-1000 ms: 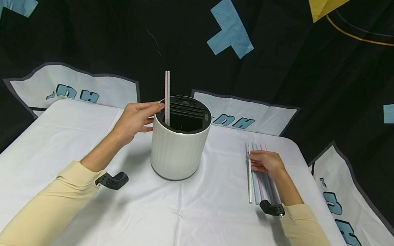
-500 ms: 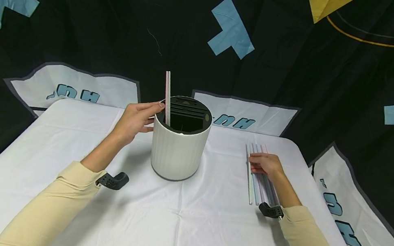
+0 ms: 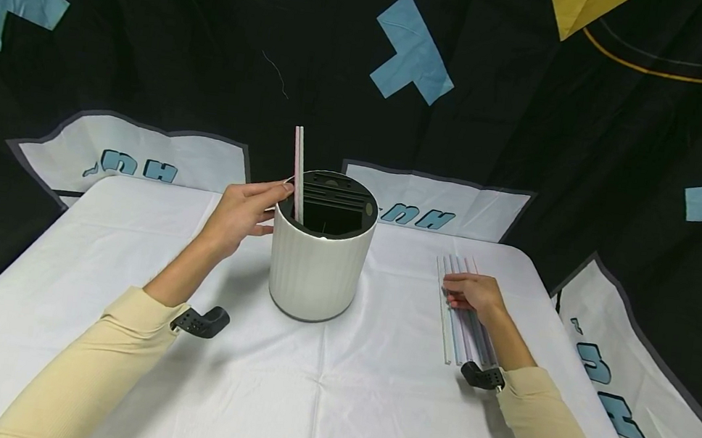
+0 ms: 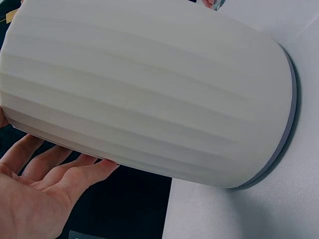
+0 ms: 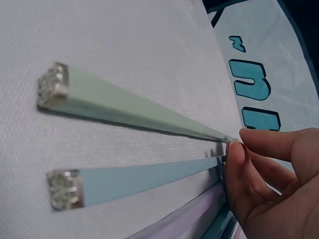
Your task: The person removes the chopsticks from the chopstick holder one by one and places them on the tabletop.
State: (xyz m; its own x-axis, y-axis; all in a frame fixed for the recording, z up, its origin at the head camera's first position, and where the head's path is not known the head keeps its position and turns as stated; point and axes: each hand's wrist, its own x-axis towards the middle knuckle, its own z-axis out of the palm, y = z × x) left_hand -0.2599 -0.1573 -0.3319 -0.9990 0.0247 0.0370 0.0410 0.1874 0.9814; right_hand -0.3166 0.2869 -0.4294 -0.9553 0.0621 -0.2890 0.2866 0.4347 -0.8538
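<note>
A white ribbed utensil holder (image 3: 318, 273) with a black slotted top stands upright. Two slim chopsticks (image 3: 300, 169), one pinkish and one whitish, stick up from its left side. My left hand (image 3: 240, 214) rests against the holder's left wall, a fingertip at the rim beside these chopsticks. At the right, my right hand (image 3: 475, 291) pinches the far part of a pale green chopstick (image 5: 134, 105) between thumb and fingertips. The green chopstick lies low along the cloth. Beside it lies a blue chopstick (image 5: 144, 180) with a silver end cap, then a lilac one (image 5: 182, 219).
A white cloth (image 3: 278, 385) covers the table, whose far edge runs just behind the holder. A black curtain (image 3: 211, 70) with blue and yellow patches hangs behind. Dark wrist straps (image 3: 202, 321) sit on both forearms. More pastel chopsticks lie partly under the right hand.
The green chopstick has turned slightly under the right fingertips and looks thinner now. The right hand has shifted a little toward me. The left hand and holder stay put.
</note>
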